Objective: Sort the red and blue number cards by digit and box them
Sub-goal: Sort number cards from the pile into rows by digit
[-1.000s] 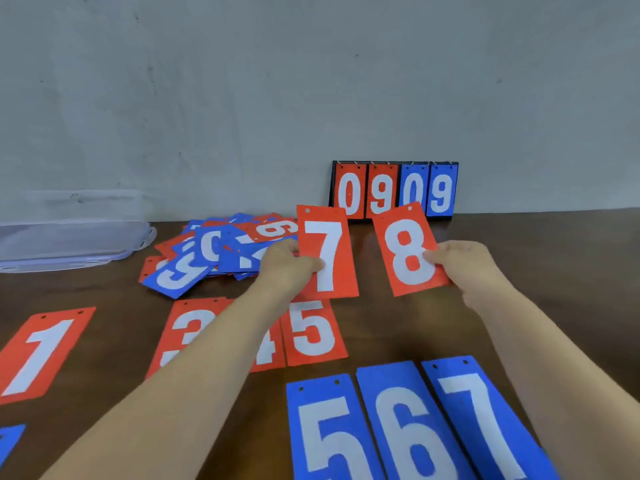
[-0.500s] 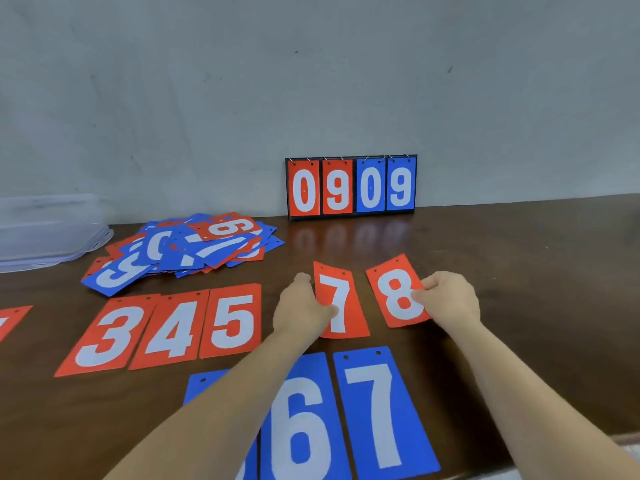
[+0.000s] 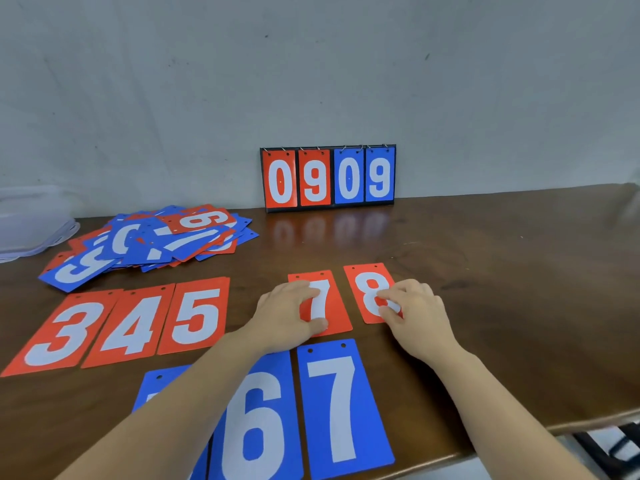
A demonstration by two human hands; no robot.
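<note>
The red 7 card and the red 8 card lie side by side on the brown table, to the right of the red 3, red 4 and red 5. My left hand grips the 7 at its left edge, thumb on its lower part. My right hand pinches the right edge of the 8. Nearer me lie the blue 6 and blue 7; another blue card is mostly hidden under my left arm.
A loose pile of red and blue cards sits at the back left. A clear plastic box stands at the far left edge. A flip scoreboard reading 0909 leans against the wall. The table's front edge runs at lower right.
Both hands have brought the red 7 and red 8 down from the air and laid them on the table in line with the red 3, 4 and 5.
</note>
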